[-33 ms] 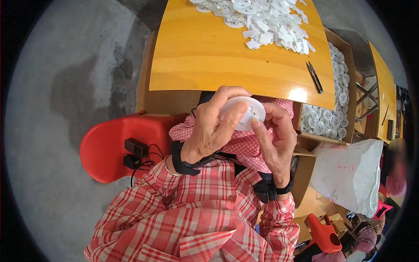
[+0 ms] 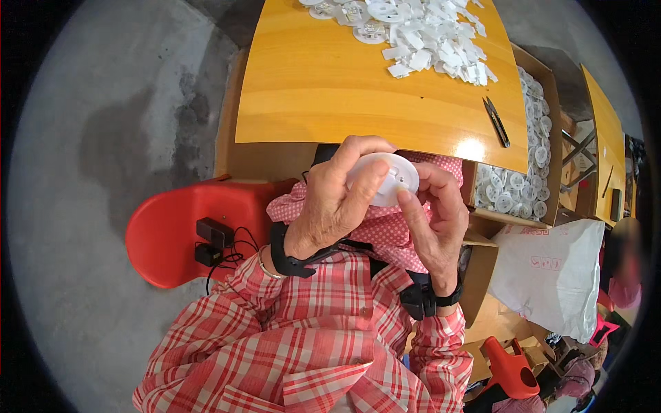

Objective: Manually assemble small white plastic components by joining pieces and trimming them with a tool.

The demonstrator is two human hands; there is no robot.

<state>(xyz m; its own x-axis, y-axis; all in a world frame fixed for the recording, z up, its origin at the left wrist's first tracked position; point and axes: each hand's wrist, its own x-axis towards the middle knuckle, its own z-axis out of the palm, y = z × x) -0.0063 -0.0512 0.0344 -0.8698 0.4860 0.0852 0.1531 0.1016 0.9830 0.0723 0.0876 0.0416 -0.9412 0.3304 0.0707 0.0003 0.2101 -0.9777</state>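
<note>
A round white plastic disc (image 2: 385, 195) is held between my two hands just off the near edge of the yellow table (image 2: 330, 89). My left hand (image 2: 339, 189) grips its left side, thumb across the face and fingers behind the far rim. On the right rim, my right hand (image 2: 439, 219) pinches the disc with thumb and fingers. Small raised or metallic details show near its middle, too small to make out. Farther back on the table lies a heap of flat white pieces (image 2: 444, 45), with several similar discs (image 2: 370, 32) at its left.
Black thread snips (image 2: 497, 122) lie at the table's right edge. Beside it stands a cardboard box (image 2: 554, 155) filled with white discs (image 2: 518, 191). A red chair (image 2: 162, 227) with black adapters (image 2: 215, 233) and cables is at my left. A white sack (image 2: 551, 275) leans at the right.
</note>
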